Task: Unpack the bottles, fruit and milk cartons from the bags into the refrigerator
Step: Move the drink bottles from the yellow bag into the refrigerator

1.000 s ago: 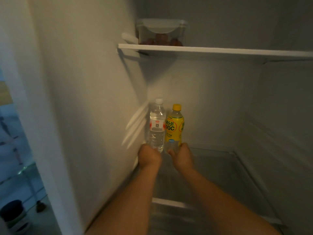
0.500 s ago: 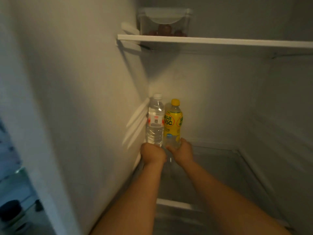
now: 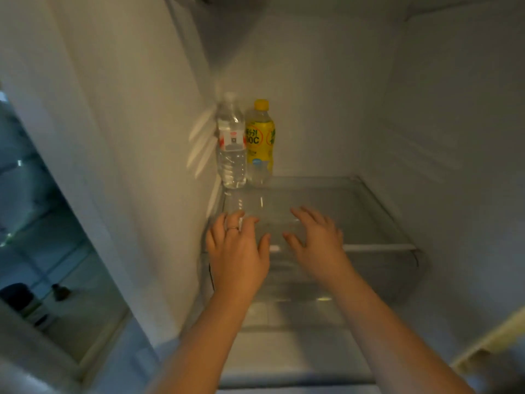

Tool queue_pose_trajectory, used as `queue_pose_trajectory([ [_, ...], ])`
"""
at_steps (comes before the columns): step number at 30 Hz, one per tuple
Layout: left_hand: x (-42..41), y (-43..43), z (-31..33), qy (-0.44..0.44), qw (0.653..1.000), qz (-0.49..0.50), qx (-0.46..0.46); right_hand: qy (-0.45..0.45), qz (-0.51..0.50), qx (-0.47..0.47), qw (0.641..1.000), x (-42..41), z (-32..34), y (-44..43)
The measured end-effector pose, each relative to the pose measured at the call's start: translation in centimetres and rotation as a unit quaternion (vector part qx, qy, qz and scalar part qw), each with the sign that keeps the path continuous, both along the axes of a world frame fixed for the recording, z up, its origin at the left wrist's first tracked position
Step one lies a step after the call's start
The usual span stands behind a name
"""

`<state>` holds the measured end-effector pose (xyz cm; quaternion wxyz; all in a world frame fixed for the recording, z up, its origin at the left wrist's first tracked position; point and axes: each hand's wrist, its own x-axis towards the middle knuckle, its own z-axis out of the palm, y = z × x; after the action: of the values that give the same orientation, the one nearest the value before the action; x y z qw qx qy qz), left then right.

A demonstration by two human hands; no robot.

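Observation:
A clear water bottle [image 3: 231, 143] with a red-and-white label stands upright in the back left corner of the refrigerator's glass shelf [image 3: 355, 206]. Touching its right side stands a yellow drink bottle [image 3: 260, 140] with a yellow cap. My left hand [image 3: 237, 248], a ring on one finger, hovers over the shelf's front left with fingers spread and holds nothing. My right hand [image 3: 315, 240] is beside it, also spread and free. Both hands are well in front of the bottles and apart from them.
The refrigerator's left wall [image 3: 142, 137] rises close beside my left arm, with white shelf rails [image 3: 201, 143] near the bottles. The open door's shelves [image 3: 42, 245] hold dark items at lower left. A clear drawer [image 3: 369, 280] sits under the glass shelf.
Both hands have let go of the bottles and pulled back toward the shelf's front, fingers now spread. The bottles stay standing in the corner. The view has tilted down, losing the upper shelf.

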<state>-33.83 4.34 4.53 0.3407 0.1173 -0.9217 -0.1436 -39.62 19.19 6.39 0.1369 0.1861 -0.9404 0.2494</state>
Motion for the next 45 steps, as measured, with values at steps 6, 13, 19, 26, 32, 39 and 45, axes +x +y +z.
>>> queue_pose_trajectory([
  [6, 4.5, 0.6, -4.4, -0.021, 0.997, -0.036, -0.07, 0.102, -0.079, 0.059, 0.99, 6.4, -5.5, 2.1],
  [13, 9.9, 1.3, -6.4, -0.212, 0.974, -0.058, -0.058, -0.014, -0.067, 0.105, 0.992, 10.7, -7.8, 4.3],
  [19, 17.1, 3.3, -7.0, -0.299, 0.952, -0.063, 0.017, -0.175, -0.017, 0.154, 0.972, 15.9, -9.7, 6.8],
  [26, 29.4, 7.4, -9.6, -0.305, 0.951, 0.014, 0.057, -0.171, 0.071, 0.133, 0.974, 25.2, -11.5, 9.7],
  [32, 40.1, 11.3, -10.9, -0.318, 0.939, 0.084, 0.104, -0.203, 0.143, 0.137, 0.959, 33.5, -12.3, 11.6],
  [39, 50.6, 15.4, -11.3, -0.326, 0.925, 0.14, 0.137, -0.209, 0.206, 0.149, 0.944, 41.9, -13.0, 14.7],
  [45, 57.5, 20.1, -12.9, -0.339, 0.913, 0.17, 0.151, -0.222, 0.227, 0.159, 0.935, 48.1, -13.9, 19.1],
])
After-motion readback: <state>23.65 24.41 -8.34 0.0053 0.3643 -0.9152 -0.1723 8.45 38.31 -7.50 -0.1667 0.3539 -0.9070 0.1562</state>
